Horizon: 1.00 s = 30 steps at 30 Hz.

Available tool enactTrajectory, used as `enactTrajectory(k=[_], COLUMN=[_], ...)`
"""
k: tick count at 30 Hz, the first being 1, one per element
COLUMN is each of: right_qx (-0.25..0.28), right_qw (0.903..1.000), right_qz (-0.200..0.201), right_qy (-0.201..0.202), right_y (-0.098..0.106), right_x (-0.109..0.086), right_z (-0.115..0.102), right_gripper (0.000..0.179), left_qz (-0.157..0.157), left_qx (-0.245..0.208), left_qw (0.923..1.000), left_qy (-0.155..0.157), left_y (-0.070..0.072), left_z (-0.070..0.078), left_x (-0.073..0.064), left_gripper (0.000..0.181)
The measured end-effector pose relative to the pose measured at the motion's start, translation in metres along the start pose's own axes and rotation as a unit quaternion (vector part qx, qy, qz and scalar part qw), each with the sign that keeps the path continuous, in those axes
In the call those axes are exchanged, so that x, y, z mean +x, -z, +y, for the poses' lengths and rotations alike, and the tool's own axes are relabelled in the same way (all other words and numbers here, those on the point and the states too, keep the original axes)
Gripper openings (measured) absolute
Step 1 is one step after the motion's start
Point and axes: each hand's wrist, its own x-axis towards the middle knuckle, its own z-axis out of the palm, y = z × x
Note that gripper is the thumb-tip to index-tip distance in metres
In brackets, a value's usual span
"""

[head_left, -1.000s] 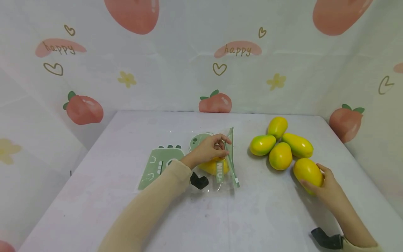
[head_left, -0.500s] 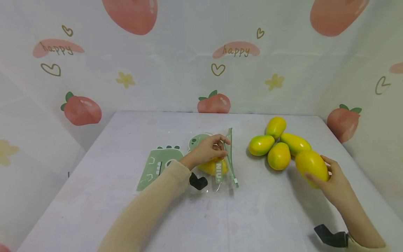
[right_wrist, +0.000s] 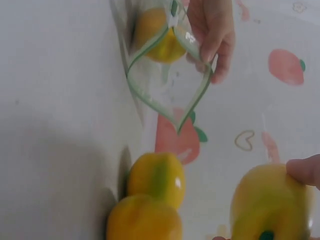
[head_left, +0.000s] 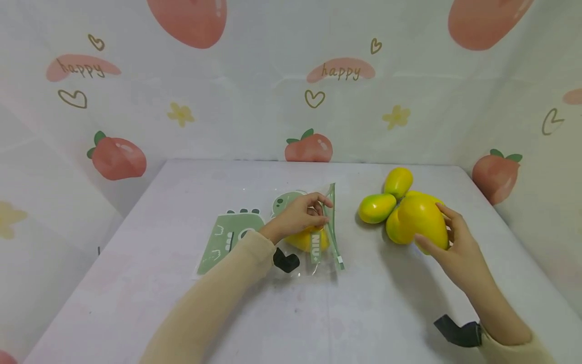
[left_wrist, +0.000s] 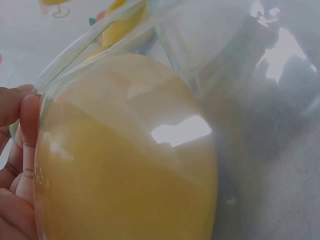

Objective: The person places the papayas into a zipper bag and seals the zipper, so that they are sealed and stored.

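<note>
My left hand pinches the top edge of a clear zip bag printed with green cartoon dinosaurs. Inside the bag lies one yellow mango, which fills much of the left wrist view. The bag's mouth gapes in the right wrist view, with its green zip strips spread apart. My right hand grips another yellow mango above the table, to the right of the bag. That mango partly covers the loose mangoes behind it in the head view.
Several loose yellow-green mangoes, among them one at the back and one on the left, lie clustered right of the bag. The white table ends at a fruit-printed cloth backdrop.
My right hand has lifted the mango off the table and carried it left and away from me, in front of the cluster. My left hand keeps its place on the bag.
</note>
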Motion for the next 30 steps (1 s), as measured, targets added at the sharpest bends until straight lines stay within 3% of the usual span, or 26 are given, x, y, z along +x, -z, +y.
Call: enactTrajectory(k=[9,17,23,30], right_qx=[0.014,0.02,0.034,0.012], right_qw=[0.9979,0.9967,0.9963,0.9946], right_qz=[0.003,-0.018,-0.049,-0.062], right_qy=[0.063,0.077,0.063,0.083], right_y=[-0.022,-0.041,-0.057,-0.076], right_x=[0.005,0.012,0.018,0.024], right_z=[-0.019,-0.028,-0.029,-0.027], right_gripper=[0.08,0.078,0.082,0.077], left_qz=[0.002,-0.001,0.004,0.004], left_qx=[0.002,0.008,0.018,0.02], left_qw=[1.0,1.0,0.9998,0.9998], left_qy=[-0.002,-0.002,0.002,0.004], left_y=[0.0,0.0,0.0,0.001], left_z=[0.002,0.001,0.0,0.0], left_x=[-0.001,0.0,0.0,0.001], left_gripper=[0.037,0.037,0.035,0.034])
